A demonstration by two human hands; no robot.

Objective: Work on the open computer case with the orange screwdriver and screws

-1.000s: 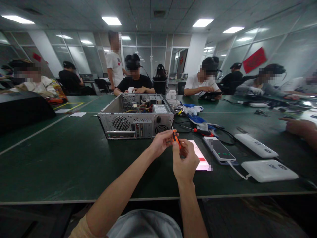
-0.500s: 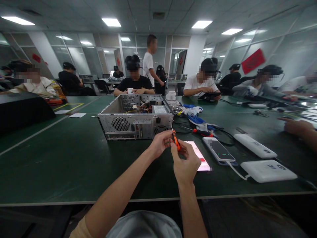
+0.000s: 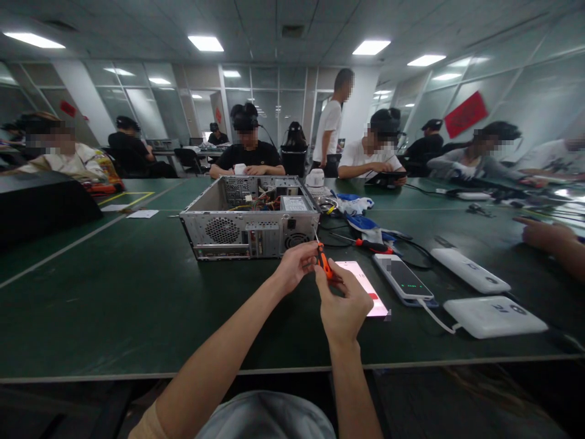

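Note:
My right hand (image 3: 343, 302) is closed on the orange-and-black handle of a screwdriver (image 3: 324, 262). The thin shaft points up and away from me, toward the right rear corner of an open metal computer case (image 3: 274, 241). Whether the tip touches the case I cannot tell. My left hand (image 3: 295, 266) is curled, its fingertips pinched against the upper end of the handle from the left. The case lies on the green table with its vented back panel facing me; wires and a power supply (image 3: 294, 203) show inside.
Right of my hands lie a lit phone (image 3: 361, 283), a second phone (image 3: 404, 279) and white power banks (image 3: 496, 315). Behind them are a red-and-black screwdriver (image 3: 375, 246), blue-white gloves (image 3: 361, 222) and cables. A co-worker's hand (image 3: 548, 236) rests at far right.
Both hands and the screwdriver hold nearly the same position at the case's corner. In the background, a standing person has walked to the right.

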